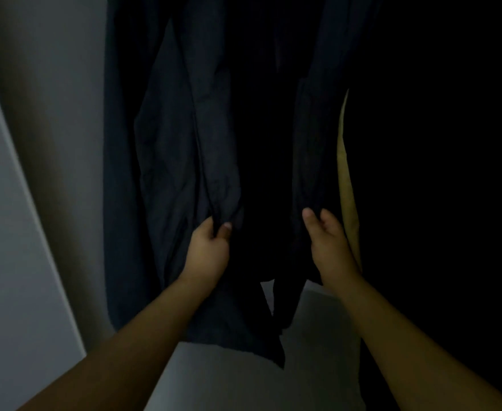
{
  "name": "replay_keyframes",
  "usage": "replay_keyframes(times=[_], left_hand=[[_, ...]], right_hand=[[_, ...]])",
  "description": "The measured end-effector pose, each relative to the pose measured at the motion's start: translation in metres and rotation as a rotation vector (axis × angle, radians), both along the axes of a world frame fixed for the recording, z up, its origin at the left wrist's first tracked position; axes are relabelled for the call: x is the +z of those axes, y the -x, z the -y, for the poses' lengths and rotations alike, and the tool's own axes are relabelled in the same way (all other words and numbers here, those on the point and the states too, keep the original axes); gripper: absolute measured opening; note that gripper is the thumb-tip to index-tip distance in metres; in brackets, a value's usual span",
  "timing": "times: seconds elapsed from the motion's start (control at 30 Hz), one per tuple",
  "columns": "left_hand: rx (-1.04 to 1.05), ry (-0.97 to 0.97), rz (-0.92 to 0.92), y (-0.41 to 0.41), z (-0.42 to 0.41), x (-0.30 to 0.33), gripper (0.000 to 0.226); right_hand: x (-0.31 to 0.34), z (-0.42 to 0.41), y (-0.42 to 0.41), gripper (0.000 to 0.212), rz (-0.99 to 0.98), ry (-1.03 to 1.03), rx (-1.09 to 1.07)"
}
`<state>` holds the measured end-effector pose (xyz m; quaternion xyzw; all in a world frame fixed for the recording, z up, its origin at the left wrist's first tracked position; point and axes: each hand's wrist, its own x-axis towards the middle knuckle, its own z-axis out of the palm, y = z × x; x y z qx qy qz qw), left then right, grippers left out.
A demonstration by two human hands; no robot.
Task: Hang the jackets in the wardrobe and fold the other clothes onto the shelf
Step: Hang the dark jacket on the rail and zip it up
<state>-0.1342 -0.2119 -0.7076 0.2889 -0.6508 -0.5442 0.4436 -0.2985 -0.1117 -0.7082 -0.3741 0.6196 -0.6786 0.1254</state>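
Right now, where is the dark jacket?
In the head view the dark jacket hangs centre frame inside the wardrobe; the left hand and right hand each grip a front edge near its hem.

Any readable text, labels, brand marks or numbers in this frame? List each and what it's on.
None readable.
Dark jacket: no tag, logo or print shows; the picture is very dim.
Left hand and right hand, each gripping a front edge of the jacket: nothing written on them.
Yellowish strip to the right of the jacket: plain.
Pale panel on the left: plain.
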Motion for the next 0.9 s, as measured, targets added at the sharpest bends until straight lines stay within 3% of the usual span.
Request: replay_keyframes(times=[0.1,0.2,0.27,0.37,0.5,0.57,0.67,0.8,0.9], left_hand=[[-0.039,-0.122,-0.187,-0.035,-0.022,0.005,0.029],[0.192,0.313,-0.165,-0.08,-0.055,0.013,0.027],[0.283,0.636,-0.12,-0.107,-0.08,0.014,0.036],[0.323,0.865,0.019,-0.137,-0.101,0.018,0.04],[0.181,0.743,0.128,-0.155,-0.119,0.028,0.016],[0.101,0.625,0.19,-0.155,-0.131,0.034,0.029],[0.103,0.619,0.295,-0.152,-0.14,0.042,0.049],[-0.05,0.437,0.117,-0.151,-0.143,0.05,0.063],[0.035,0.487,0.18,-0.143,-0.145,0.049,0.051]], right_hand=[[0.016,-0.023,-0.034,0.025,-0.056,0.058,0.058],[0.043,-0.043,-0.067,0.016,-0.072,0.104,0.137],[0.064,-0.054,-0.086,0.027,-0.04,0.119,0.175],[0.099,-0.067,-0.115,0.032,0.024,0.118,0.294],[0.132,-0.08,-0.143,0.027,0.078,0.118,0.445],[0.141,-0.083,-0.151,0.03,0.069,0.112,0.454],[0.15,-0.086,-0.159,0.035,0.021,0.095,0.432],[0.156,-0.088,-0.162,0.028,-0.027,0.065,0.359],[0.158,-0.091,-0.164,0.025,-0.03,0.052,0.331]])
